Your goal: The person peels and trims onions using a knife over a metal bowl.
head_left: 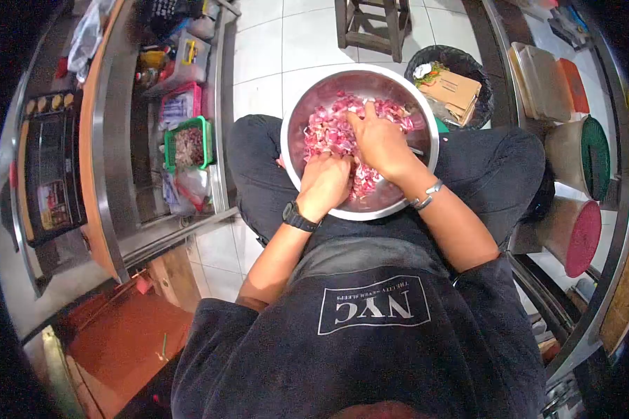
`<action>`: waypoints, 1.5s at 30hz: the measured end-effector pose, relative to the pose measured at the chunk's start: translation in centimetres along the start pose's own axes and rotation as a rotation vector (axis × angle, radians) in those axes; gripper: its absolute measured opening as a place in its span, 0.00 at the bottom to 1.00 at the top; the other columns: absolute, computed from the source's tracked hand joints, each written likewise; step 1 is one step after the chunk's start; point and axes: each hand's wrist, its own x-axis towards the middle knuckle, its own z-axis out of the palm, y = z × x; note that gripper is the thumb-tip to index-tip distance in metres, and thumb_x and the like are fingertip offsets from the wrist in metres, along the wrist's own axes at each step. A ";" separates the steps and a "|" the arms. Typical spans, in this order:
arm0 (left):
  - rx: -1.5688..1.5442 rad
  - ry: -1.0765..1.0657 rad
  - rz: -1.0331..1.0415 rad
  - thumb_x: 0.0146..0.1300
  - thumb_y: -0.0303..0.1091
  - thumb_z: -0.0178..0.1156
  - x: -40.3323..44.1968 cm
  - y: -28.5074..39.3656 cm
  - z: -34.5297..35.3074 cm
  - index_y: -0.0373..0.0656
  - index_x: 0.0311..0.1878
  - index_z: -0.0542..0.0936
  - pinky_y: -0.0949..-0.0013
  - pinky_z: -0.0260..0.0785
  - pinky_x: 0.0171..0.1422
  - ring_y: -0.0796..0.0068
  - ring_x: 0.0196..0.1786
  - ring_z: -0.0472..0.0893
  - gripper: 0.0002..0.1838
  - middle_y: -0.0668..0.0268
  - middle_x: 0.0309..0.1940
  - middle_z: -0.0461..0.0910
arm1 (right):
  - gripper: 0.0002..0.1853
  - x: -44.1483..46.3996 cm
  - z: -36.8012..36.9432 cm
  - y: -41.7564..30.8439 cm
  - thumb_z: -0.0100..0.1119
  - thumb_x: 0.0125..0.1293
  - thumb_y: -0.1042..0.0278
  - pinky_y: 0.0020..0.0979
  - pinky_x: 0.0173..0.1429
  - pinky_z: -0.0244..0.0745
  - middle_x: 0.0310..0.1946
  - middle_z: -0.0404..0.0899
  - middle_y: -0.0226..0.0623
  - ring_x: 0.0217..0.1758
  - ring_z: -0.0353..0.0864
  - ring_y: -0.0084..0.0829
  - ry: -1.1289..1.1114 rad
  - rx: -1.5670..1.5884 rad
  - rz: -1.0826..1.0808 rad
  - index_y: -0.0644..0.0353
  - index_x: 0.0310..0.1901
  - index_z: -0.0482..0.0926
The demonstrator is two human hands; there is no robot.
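Note:
A large steel bowl [432, 115] rests on my lap between my bent knees. Inside it lies a heap of pink and white sliced shallots [332, 129]. My left hand [326, 181], below a black wristwatch, dips into the near left of the heap with its fingers curled in; the fingertips are hidden among the slices. Over the right side of the heap lies my right hand [383, 143], with a metal bracelet at the wrist. Its thumb and forefinger are spread apart on the slices, while the other fingers are mostly hidden.
Beyond the bowl, a black-lined bin [479, 77] holds cardboard and scraps, near a wooden stool [374, 31]. Shelving on the left carries a green basket [208, 143] of dark reddish pieces. To the right are a green-topped stool [595, 159] and a red-topped one [583, 239].

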 end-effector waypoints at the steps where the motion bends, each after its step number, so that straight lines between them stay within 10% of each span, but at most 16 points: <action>1: -0.002 0.006 -0.005 0.57 0.32 0.64 0.0 -0.2 0.1 0.39 0.33 0.84 0.48 0.77 0.45 0.47 0.37 0.84 0.07 0.50 0.28 0.84 | 0.23 0.2 0.4 0.1 0.57 0.66 0.71 0.48 0.41 0.85 0.59 0.74 0.69 0.39 0.88 0.56 0.008 -0.011 -0.004 0.56 0.64 0.77; 6: -0.063 -0.018 0.014 0.57 0.33 0.63 0.2 0.1 -1.4 0.37 0.33 0.84 0.50 0.77 0.46 0.48 0.37 0.86 0.08 0.49 0.31 0.85 | 0.13 0.5 1.6 1.7 0.53 0.64 0.73 0.52 0.51 0.82 0.32 0.85 0.55 0.43 0.87 0.55 0.121 0.130 -0.166 0.60 0.44 0.86; 13: -0.847 0.260 -0.337 0.68 0.30 0.64 0.0 -1.8 -1.6 0.37 0.50 0.85 0.72 0.76 0.44 0.78 0.37 0.83 0.11 0.62 0.35 0.86 | 0.23 2.0 -3.7 2.6 0.69 0.55 0.68 0.48 0.57 0.80 0.42 0.86 0.57 0.49 0.86 0.56 -0.071 0.356 0.166 0.56 0.55 0.85; 18: -0.393 0.533 -0.237 0.70 0.32 0.63 0.9 -1.8 -0.9 0.36 0.51 0.84 0.57 0.76 0.56 0.52 0.48 0.85 0.12 0.51 0.44 0.86 | 0.22 1.4 -5.6 2.6 0.70 0.55 0.67 0.48 0.59 0.79 0.42 0.86 0.55 0.51 0.86 0.54 -0.010 0.505 0.202 0.54 0.55 0.85; 25: -0.506 0.256 -0.228 0.69 0.27 0.60 1.5 -1.8 -0.1 0.33 0.48 0.82 0.45 0.73 0.52 0.36 0.46 0.81 0.09 0.44 0.40 0.83 | 0.30 1.5 -1.5 1.8 0.64 0.56 0.71 0.49 0.63 0.78 0.49 0.84 0.61 0.56 0.85 0.56 -0.178 0.251 0.133 0.58 0.64 0.78; 30: -1.390 0.031 -0.551 0.75 0.27 0.56 2.3 -2.6 2.4 0.34 0.51 0.81 0.68 0.78 0.38 0.73 0.38 0.86 0.09 0.64 0.37 0.84 | 0.30 1.6 0.4 2.3 0.64 0.51 0.73 0.47 0.62 0.79 0.48 0.84 0.62 0.57 0.84 0.55 -0.187 0.455 0.019 0.64 0.61 0.79; 33: -1.885 0.113 -0.464 0.77 0.26 0.54 1.9 -2.2 -0.9 0.38 0.63 0.75 0.69 0.84 0.43 0.73 0.36 0.85 0.14 0.62 0.46 0.82 | 0.29 1.8 -1.6 2.7 0.63 0.53 0.73 0.46 0.61 0.79 0.48 0.85 0.60 0.57 0.85 0.54 -0.181 0.661 0.078 0.64 0.60 0.79; 37: -1.940 0.257 -0.272 0.77 0.30 0.55 1.4 -2.9 -1.0 0.41 0.62 0.76 0.66 0.83 0.53 0.76 0.51 0.83 0.14 0.68 0.52 0.82 | 0.27 1.2 -4.6 2.4 0.67 0.54 0.76 0.39 0.57 0.80 0.44 0.87 0.55 0.51 0.87 0.45 -0.029 0.799 -0.001 0.64 0.59 0.80; 41: -1.917 0.431 -0.322 0.77 0.32 0.55 1.6 -2.3 -1.4 0.38 0.63 0.76 0.69 0.77 0.55 0.76 0.49 0.82 0.16 0.66 0.52 0.82 | 0.29 1.1 -5.2 3.3 0.64 0.57 0.89 0.23 0.55 0.78 0.45 0.85 0.28 0.46 0.82 0.18 -0.127 1.120 0.057 0.63 0.63 0.78; 45: -1.869 0.372 -0.227 0.77 0.29 0.55 1.4 -3.4 -0.7 0.38 0.63 0.78 0.71 0.74 0.58 0.79 0.50 0.80 0.15 0.66 0.50 0.83 | 0.28 0.7 -7.2 3.2 0.64 0.59 0.86 0.22 0.55 0.77 0.46 0.83 0.27 0.46 0.81 0.17 -0.181 1.209 0.112 0.63 0.64 0.78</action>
